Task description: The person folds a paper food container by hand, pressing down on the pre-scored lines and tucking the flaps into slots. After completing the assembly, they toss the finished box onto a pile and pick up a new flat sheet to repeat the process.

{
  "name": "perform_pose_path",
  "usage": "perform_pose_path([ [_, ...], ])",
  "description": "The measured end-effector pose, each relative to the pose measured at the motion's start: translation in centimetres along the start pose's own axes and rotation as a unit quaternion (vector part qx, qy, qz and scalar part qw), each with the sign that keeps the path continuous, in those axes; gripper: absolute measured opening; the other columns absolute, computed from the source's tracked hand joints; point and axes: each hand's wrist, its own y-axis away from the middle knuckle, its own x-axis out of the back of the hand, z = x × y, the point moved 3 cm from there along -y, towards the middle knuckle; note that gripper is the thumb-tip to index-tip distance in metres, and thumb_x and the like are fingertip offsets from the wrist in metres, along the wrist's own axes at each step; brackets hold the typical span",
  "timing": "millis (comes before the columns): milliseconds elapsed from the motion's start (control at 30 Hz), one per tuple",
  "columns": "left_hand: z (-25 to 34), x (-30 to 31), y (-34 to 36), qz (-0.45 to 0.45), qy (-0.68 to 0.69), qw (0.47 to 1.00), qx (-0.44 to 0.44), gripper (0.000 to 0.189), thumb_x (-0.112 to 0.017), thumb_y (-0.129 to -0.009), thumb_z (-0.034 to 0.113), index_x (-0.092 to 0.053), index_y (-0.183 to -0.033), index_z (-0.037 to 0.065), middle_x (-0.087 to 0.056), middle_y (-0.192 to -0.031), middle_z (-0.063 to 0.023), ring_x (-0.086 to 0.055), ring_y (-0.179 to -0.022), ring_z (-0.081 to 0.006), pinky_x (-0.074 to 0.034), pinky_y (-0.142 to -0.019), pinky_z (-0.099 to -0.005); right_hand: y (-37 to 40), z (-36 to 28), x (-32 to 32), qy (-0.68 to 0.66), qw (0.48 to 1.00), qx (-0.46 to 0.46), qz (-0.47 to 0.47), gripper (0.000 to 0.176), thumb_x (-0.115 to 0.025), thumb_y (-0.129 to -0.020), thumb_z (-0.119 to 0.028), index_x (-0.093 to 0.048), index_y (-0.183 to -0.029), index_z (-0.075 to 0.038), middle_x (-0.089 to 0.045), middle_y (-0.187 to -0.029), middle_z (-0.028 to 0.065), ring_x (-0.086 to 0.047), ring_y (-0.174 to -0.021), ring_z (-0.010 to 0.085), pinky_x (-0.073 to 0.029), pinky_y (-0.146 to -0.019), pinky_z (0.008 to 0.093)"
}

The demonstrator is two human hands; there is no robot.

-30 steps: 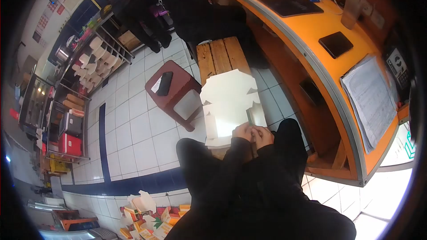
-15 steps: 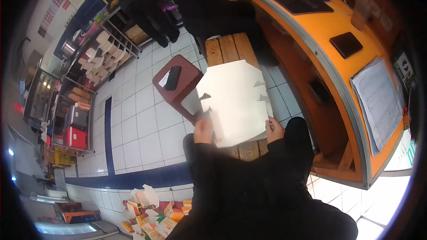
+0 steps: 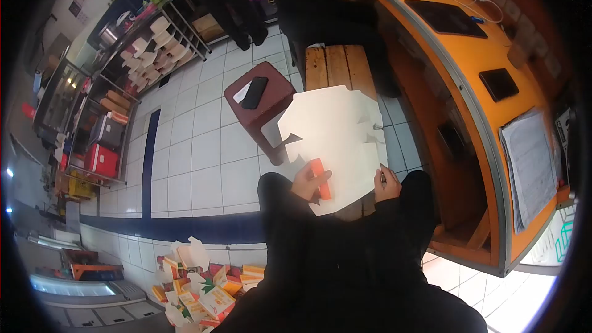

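a flat white die-cut cardboard sheet (image 3: 336, 142) shows an orange folded flap (image 3: 320, 179); left hand (image 3: 306, 182) and right hand (image 3: 386, 184) fingers pinch its lower edges.

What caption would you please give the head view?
The left hand and right hand hold a white cardboard sheet over a wooden bench.

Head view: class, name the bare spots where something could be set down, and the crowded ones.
Free: the bench planks beyond the card sheet; floor tiles between stool and shelves. Crowded: the box pile; left hand and right hand grip the sheet.
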Motion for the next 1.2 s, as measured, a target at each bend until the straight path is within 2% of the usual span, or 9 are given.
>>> perform_pose_path([
  [100,-1.4,0.3,-0.5,0.057,0.065,0.996,-0.019,0.049,-0.075,-0.084,0.021,-0.052,-0.121,-0.001,-0.062,-0.102,-0.0077,-0.062,-0.088,-0.0142,-0.052,-0.064,-0.0284,0.0,-2.9,1.0,-0.054,0.995,-0.082,-0.014,0.032,-0.065,-0.088,-0.018,-0.063,-0.117,-0.003,-0.064,-0.106,0.0138,-0.063,-0.087,0.0291,-0.051,-0.077,0.0359],
  [200,-2.4,0.7,-1.1,0.097,0.105,0.990,-0.003,0.047,-0.076,-0.082,0.019,-0.053,-0.118,-0.002,-0.062,-0.103,-0.0087,-0.062,-0.088,-0.0144,-0.052,-0.065,-0.0284,0.3,-7.8,2.9,0.017,0.992,0.100,0.071,0.040,-0.073,-0.080,-0.018,-0.063,-0.117,-0.007,-0.059,-0.111,0.0115,-0.058,-0.100,0.0318,-0.046,-0.087,0.0404],
  [267,-2.4,0.5,-1.4,0.102,0.117,0.987,-0.026,0.047,-0.076,-0.082,0.019,-0.054,-0.117,-0.002,-0.062,-0.103,-0.0095,-0.062,-0.088,-0.0142,-0.052,-0.067,-0.0280,1.6,-11.1,2.8,0.036,0.961,0.247,-0.115,0.042,-0.078,-0.073,-0.022,-0.065,-0.113,-0.012,-0.058,-0.112,0.0084,-0.054,-0.107,0.0311,-0.042,-0.092,0.0438],
  [400,-3.5,0.1,-1.7,0.164,0.158,0.974,-0.018,0.046,-0.076,-0.082,0.021,-0.055,-0.115,-0.003,-0.063,-0.104,-0.0116,-0.062,-0.089,-0.0140,-0.052,-0.071,-0.0268,3.9,-13.3,1.2,0.021,0.931,0.318,-0.180,0.033,-0.078,-0.074,-0.020,-0.066,-0.103,-0.012,-0.059,-0.103,0.0070,-0.057,-0.100,0.0270,-0.041,-0.090,0.0425],
  [567,-3.4,-0.7,-1.0,0.194,0.119,0.971,-0.075,0.045,-0.077,-0.082,0.025,-0.056,-0.110,-0.003,-0.062,-0.098,-0.0101,-0.061,-0.086,-0.0148,-0.051,-0.071,-0.0267,4.6,-10.2,-1.2,-0.031,0.982,0.172,-0.078,0.017,-0.073,-0.077,-0.010,-0.058,-0.083,-0.006,-0.057,-0.080,0.0074,-0.055,-0.078,0.0277,-0.041,-0.076,0.0405],
  [833,-4.8,-2.7,-0.9,0.131,-0.078,0.986,-0.060,0.036,-0.074,-0.085,0.027,-0.053,-0.096,0.001,-0.056,-0.085,-0.0046,-0.059,-0.081,-0.0136,-0.050,-0.070,-0.0271,3.8,-9.7,-1.6,0.046,0.989,0.111,-0.085,0.017,-0.072,-0.079,-0.010,-0.055,-0.082,-0.005,-0.057,-0.078,0.0100,-0.056,-0.078,0.0304,-0.042,-0.076,0.0407],
  [933,-5.3,-2.5,-1.0,0.089,0.012,0.992,-0.092,0.034,-0.068,-0.090,0.031,-0.053,-0.099,0.002,-0.056,-0.083,-0.0045,-0.060,-0.080,-0.0142,-0.051,-0.069,-0.0269,3.6,-8.9,-1.9,0.037,0.990,0.113,-0.074,0.018,-0.072,-0.080,-0.011,-0.056,-0.083,-0.005,-0.058,-0.078,0.0105,-0.058,-0.078,0.0307,-0.044,-0.076,0.0403],
  [1033,-7.0,-1.1,-1.1,0.007,0.156,0.986,0.055,0.046,-0.060,-0.093,0.048,-0.053,-0.113,0.008,-0.061,-0.101,-0.0070,-0.062,-0.088,-0.0178,-0.051,-0.073,-0.0320,3.7,-7.8,-2.5,-0.050,0.990,0.018,-0.129,0.019,-0.073,-0.082,-0.014,-0.056,-0.084,-0.004,-0.061,-0.079,0.0120,-0.061,-0.076,0.0312,-0.048,-0.071,0.0390],
  [1200,-5.9,1.9,-0.5,0.140,0.272,0.945,0.116,0.063,-0.056,-0.090,0.059,-0.050,-0.129,0.010,-0.056,-0.119,-0.0124,-0.055,-0.110,-0.0259,-0.048,-0.089,-0.0433,4.4,-7.5,-4.2,-0.127,0.960,-0.127,-0.214,0.020,-0.072,-0.083,-0.014,-0.058,-0.093,-0.004,-0.064,-0.082,0.0125,-0.063,-0.070,0.0277,-0.049,-0.062,0.0386],
])
